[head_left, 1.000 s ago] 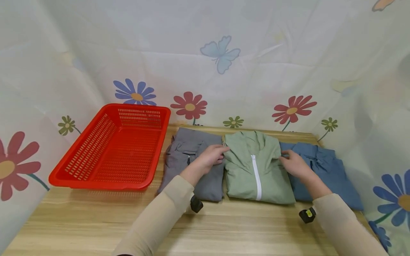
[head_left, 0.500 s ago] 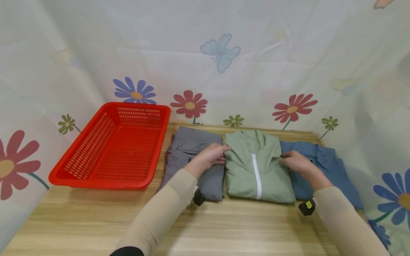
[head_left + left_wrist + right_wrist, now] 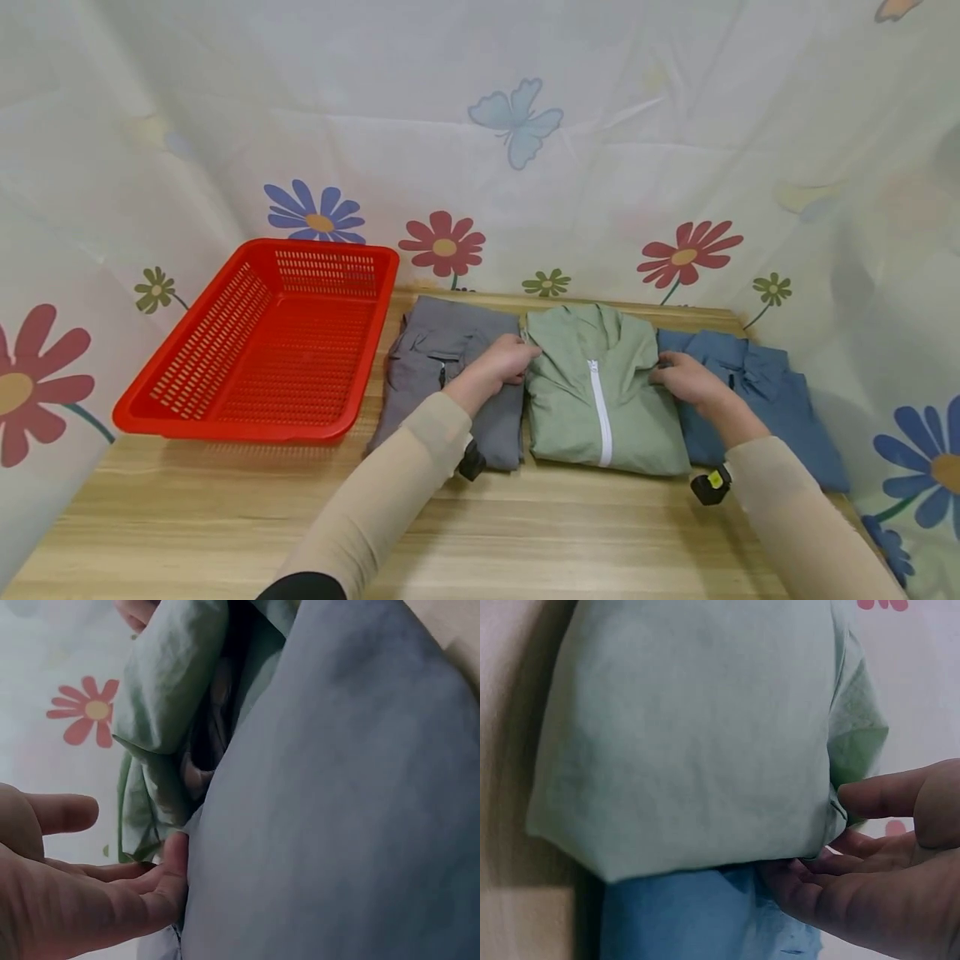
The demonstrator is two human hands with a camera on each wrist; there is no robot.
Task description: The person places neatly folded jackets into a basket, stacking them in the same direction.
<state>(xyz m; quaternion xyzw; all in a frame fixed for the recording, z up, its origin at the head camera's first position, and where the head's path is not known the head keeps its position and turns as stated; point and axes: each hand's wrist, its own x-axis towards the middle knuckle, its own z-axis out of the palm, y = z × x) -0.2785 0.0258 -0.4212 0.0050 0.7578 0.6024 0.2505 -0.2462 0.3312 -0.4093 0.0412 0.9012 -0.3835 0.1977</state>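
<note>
A folded light-green jacket [image 3: 566, 408] with a white zip lies between a folded grey garment [image 3: 442, 333] and a folded blue garment [image 3: 783, 417]. My left hand [image 3: 498, 367] is at the green jacket's left edge, over the grey garment. In the left wrist view its thumb stands apart from the cloth, while its fingertips [image 3: 176, 855] touch down between grey and green. On the other side, my right hand [image 3: 690, 382] pinches the jacket's right edge near the collar, thumb [image 3: 870, 796] on top and fingers tucked underneath, over the blue garment.
A red plastic basket [image 3: 360, 392] with slotted sides stands on the left of the wooden table [image 3: 525, 533]. Flower-printed sheeting [image 3: 420, 100] hangs behind and along both sides. Each wrist carries a small black camera.
Both hands stay at the jacket's edges, with only slight shifts of the left wrist and forearm to the right. The garments and basket have not visibly moved.
</note>
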